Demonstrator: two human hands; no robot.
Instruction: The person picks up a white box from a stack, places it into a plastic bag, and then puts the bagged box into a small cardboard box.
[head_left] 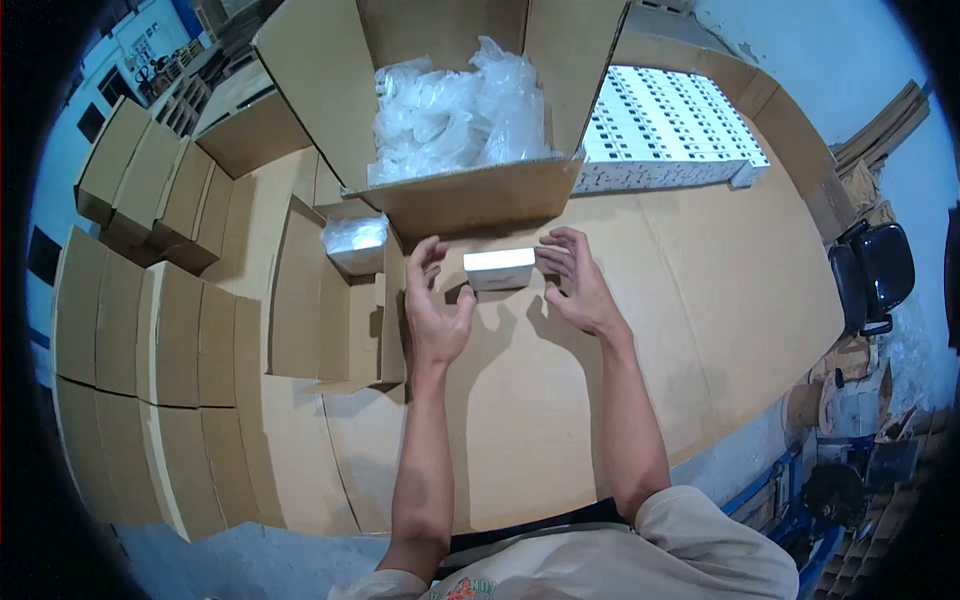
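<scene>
A small white box stands on the cardboard-covered tabletop between my two hands. On its left side my left hand is open, fingers curved and thumb apart, nearest to the box's left end. My right hand is also open, its fingers bent toward the box's right end and thumb spread below. To the left stands an open brown carton, and in its far end sits a plastic-wrapped white box.
A large open carton full of clear plastic bags stands straight ahead. Rows of white boxes are stacked at the back right. Closed brown cartons line the left. A black chair is beyond the table's right edge.
</scene>
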